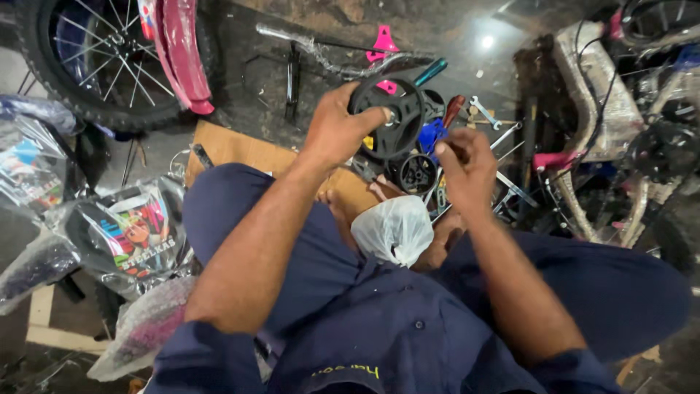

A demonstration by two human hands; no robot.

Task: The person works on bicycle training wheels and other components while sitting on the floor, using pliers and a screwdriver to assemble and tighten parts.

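My left hand (337, 130) grips a small black plastic wheel (394, 117) by its rim, thumb near the hub, held up in front of me. My right hand (467, 166) is just right of the wheel, fingers curled closed around something small that I cannot make out. A second small black wheel (418, 174) lies on the floor below the held one. I sit cross-legged in dark blue clothes, with a knotted white plastic bag (394, 230) resting between my legs.
A bicycle wheel with a pink mudguard (109, 58) stands at top left. A wrench (483, 111), screwdrivers and pink parts lie scattered ahead. Wrapped bicycle parts (124, 233) sit at left, a wrapped bike frame (598, 95) at right, cardboard (240, 149) under my knee.
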